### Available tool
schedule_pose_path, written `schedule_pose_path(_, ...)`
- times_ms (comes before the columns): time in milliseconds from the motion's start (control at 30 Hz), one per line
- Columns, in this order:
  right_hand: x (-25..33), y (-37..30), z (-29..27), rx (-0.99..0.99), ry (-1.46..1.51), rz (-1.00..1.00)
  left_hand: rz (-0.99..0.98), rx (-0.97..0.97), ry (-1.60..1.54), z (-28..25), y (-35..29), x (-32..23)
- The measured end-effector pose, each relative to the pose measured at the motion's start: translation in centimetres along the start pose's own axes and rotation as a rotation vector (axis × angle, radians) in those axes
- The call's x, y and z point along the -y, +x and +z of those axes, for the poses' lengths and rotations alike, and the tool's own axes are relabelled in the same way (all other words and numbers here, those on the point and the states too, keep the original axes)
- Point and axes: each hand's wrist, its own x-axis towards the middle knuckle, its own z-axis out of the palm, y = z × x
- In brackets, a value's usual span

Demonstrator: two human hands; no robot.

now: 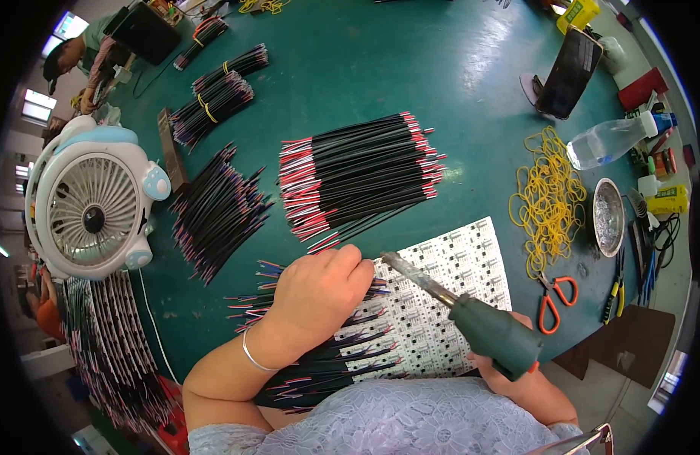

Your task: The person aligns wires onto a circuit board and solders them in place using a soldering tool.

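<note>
soldering gun: a dark green tool [495, 334] over the lower right part of the white board sheet; its long axis runs slantwise, body at lower right, metal tip to the upper left, aimed toward the left hand and ending just beside it.
right hand: the right hand [492, 371] has its fingers wrapped round the green body from below, grasping it.
left hand: the left hand [325, 282] is curled, knuckles up, at the sheet's upper left edge; its fingertips are hidden, so i cannot tell whether they pinch a wire.
board sheet: the white board sheet [460, 284] lies under the tool, rows of small dark parts across it.
short wires: dark wires [365, 353] lie over the sheet's left side, roughly crosswise.
wire row: black wires [372, 171] with red and white ends lie side by side beyond the left hand, nearly level.
metal bowl: a round bowl [595, 216] at right, silvery grey stuff inside.
bottle: a clear bottle [607, 144] beyond the bowl; i cannot tell how full.
yellow bands: a loose heap [548, 201] left of the bowl.
cutters: orange-handled cutters [548, 311] below the heap.
</note>
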Motion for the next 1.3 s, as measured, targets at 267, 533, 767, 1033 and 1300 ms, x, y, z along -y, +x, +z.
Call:
schedule_pose_path(267,-0.7,-0.6,-0.2,0.012,0.113,0.037,0.007,0.018,0.008,0.0,0.1,0.0)
schedule_pose_path(533,-0.5,-0.6,0.1,0.132,0.155,0.041,0.097,-0.046,-0.055,0.3,-0.2,0.8)
schedule_pose_path(767,0.2,-0.3,0.1,0.044,0.029,0.042,0.119,0.024,0.02,-0.2,0.2,0.5)
schedule_pose_path(1033,-0.8,-1.8,0.1,0.006,0.296,0.224,0.123,0.088,0.147,-0.6,0.6,-0.3)
schedule_pose_path(1300,-0.8,-2.1,-0.1,-0.263,0.953,0.342,0.075,-0.046,-0.088,-2.2,0.4,-0.1)
